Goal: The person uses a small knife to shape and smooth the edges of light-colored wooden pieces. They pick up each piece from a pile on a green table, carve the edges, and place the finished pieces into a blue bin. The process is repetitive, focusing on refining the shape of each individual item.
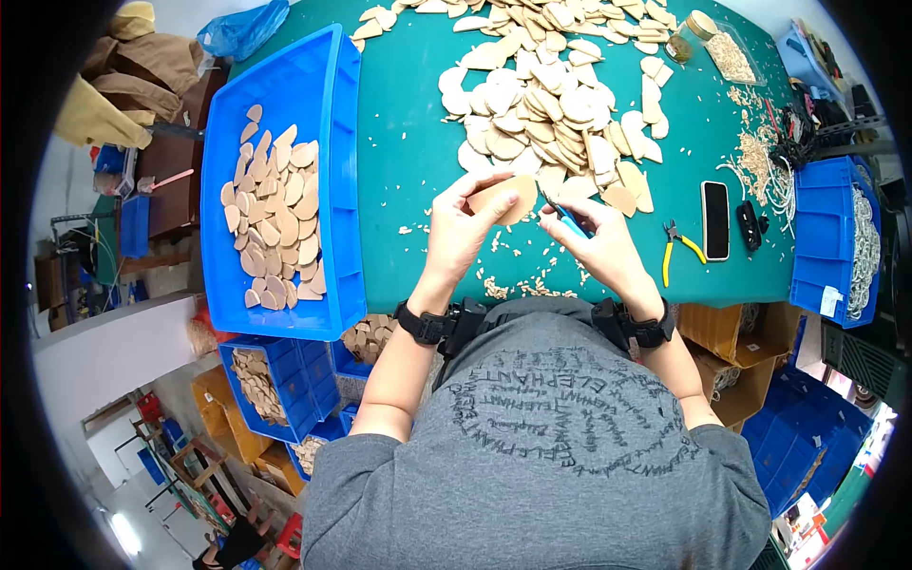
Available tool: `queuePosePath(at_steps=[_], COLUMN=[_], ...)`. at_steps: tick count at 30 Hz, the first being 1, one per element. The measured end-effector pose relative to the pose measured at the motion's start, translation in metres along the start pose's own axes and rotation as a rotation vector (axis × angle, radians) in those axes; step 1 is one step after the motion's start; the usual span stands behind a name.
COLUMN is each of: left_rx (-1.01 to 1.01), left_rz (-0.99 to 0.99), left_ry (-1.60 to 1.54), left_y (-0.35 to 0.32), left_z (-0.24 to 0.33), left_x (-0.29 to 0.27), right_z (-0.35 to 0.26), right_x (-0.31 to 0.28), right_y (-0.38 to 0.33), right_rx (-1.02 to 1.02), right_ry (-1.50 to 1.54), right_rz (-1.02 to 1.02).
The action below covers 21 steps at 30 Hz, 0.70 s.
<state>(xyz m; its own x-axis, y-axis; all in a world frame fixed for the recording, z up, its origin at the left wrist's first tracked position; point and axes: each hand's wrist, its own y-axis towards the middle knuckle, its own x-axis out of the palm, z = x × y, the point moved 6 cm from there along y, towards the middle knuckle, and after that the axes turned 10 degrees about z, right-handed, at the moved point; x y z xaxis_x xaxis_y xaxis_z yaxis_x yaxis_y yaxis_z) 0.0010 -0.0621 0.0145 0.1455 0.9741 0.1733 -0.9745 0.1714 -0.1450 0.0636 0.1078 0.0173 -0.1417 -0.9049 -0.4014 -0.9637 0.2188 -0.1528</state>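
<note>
- Head view: left hand (459, 228) pinched a tan teardrop-shaped wooden piece (506, 198) by its left end, held just above the green table (399, 142).
- Right hand (598, 242) was closed around a small blue-handled tool (571, 220), tip pointing at the wooden piece, just beside its right edge.
- Both wrists wore black bands with small black units.
- Big heap of pale wooden pieces (551, 104) lay right behind the hands, touching nothing held; loose wood chips (518, 283) scattered under the hands near the table edge.
- Large blue tray (332, 114) stood left of the hands, holding a flat layer of darker tan pieces (275, 218).
- Right of the hands: yellow-handled pliers (679, 249), then a black phone (715, 219), then a small black fob (750, 224).
- Blue bin (817, 237) at far right edge held whitish metal bits; a small white label sat on its front wall.
- Clear jar with cork-coloured lid (692, 33) lay at the top right, beside a clear bag of chips.
- Below the table: more blue bins (294, 380) with wooden pieces, cardboard boxes (736, 347) at right.
</note>
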Motion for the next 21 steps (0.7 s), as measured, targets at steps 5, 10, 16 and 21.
queuePosePath(at_steps=[5,10,16,21], left_rx=[0.057,0.101,0.141,0.158], left_rz=[0.049,0.065,0.104,0.089], left_ry=[0.113,0.144,0.202,0.286], left_y=[-0.007,-0.006,-0.005,-0.004], left_z=[0.008,0.008,0.01,0.01], left_x=[0.0,-0.001,-0.002,-0.003], right_z=[-0.008,-0.009,-0.008,-0.006], right_x=[0.002,0.005,0.007,0.008], right_y=[0.0,0.004,0.008,0.01], right_rx=[-0.044,-0.045,-0.06,-0.067], right_ry=[0.07,0.088,0.111,0.114], right_rz=[0.035,0.059,0.076,0.083])
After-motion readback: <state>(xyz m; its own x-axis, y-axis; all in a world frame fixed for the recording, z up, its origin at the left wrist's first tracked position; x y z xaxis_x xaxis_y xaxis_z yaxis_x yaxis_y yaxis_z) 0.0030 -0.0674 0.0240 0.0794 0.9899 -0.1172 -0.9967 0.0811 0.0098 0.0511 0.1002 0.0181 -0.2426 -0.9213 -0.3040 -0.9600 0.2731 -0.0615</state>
